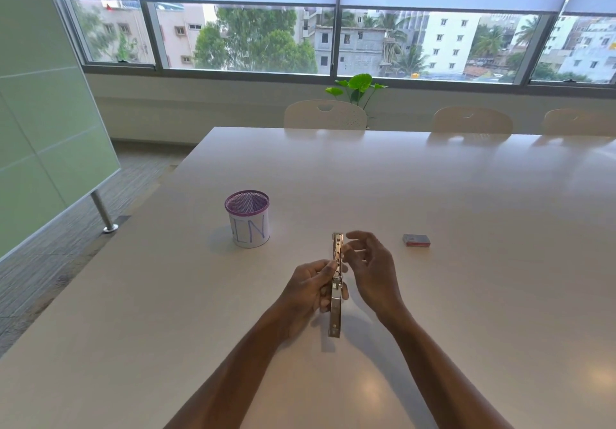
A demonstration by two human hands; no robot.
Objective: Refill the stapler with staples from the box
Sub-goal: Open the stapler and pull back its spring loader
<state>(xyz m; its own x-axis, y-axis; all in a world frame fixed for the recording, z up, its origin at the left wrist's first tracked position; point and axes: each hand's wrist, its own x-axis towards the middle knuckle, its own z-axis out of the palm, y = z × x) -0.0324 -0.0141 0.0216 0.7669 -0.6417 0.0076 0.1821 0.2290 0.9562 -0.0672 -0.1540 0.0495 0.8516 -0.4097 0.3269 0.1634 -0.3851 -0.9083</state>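
Staples themselves are too small to make out from up here, so whether the open stapler (336,287) has any in its channel, I can't tell. You've got one stapler, held just below the middle of the frame, long axis running away from you, its metal top swung out so it reads as one long strip; the middle part is hidden behind your fingers. Your left hand (311,290) is wrapped around it from the left side, thumb and fingers closed on the body. Your right hand (370,268) sits just beside the far half, fingers loosely curled and spread, fingertips pinched near the rail, but whether they hold anything is hard to say. One small red staple box (416,240) lies on the table (466,295) right of centre, well apart from your hands, lid state unclear. One purple mesh cup (248,218) with a scribbled paper wrap stands left of centre. Three chair backs poke up along the far table edge, the rightmost cut off.
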